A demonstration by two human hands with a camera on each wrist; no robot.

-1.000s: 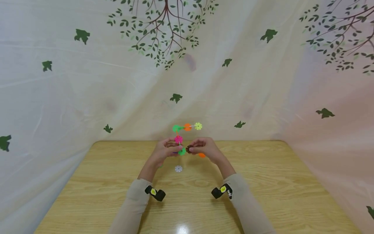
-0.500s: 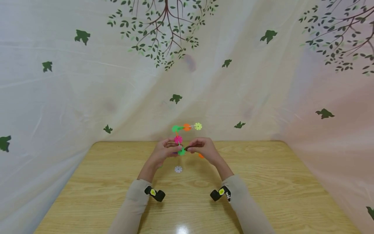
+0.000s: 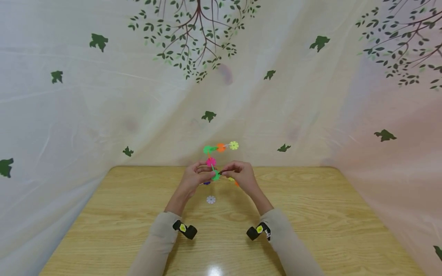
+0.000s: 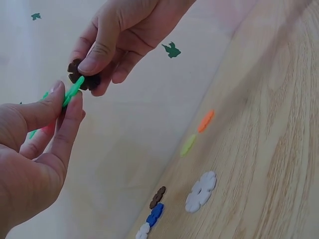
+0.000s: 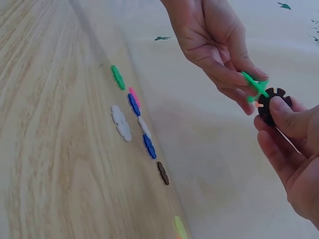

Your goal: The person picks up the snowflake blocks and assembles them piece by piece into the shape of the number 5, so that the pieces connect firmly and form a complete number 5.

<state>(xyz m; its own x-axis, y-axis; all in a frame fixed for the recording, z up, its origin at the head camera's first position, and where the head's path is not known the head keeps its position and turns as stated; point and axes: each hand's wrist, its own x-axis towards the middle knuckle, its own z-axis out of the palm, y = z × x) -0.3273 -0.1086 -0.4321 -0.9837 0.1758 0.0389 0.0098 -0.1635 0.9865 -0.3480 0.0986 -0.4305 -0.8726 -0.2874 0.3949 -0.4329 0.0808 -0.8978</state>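
My left hand pinches a green notched snowflake disc between thumb and fingers. That disc is the lower end of a linked chain, which rises through a pink disc and an upper green disc, then runs right past an orange disc to a yellow disc. In my right hand, thumb and fingers pinch a dark brown snowflake disc. Its notched edge meets the green disc's edge, the two standing crosswise in the right wrist view.
Loose discs lie on the wooden table under the hands: a white one in front, blue, brown and green ones farther back, and yellow and orange ones on the right. A printed curtain hangs behind.
The brown disc has turned from face-on to edge-on, and my right hand has shifted slightly left, bringing it to the green disc. The chain sits slightly higher.
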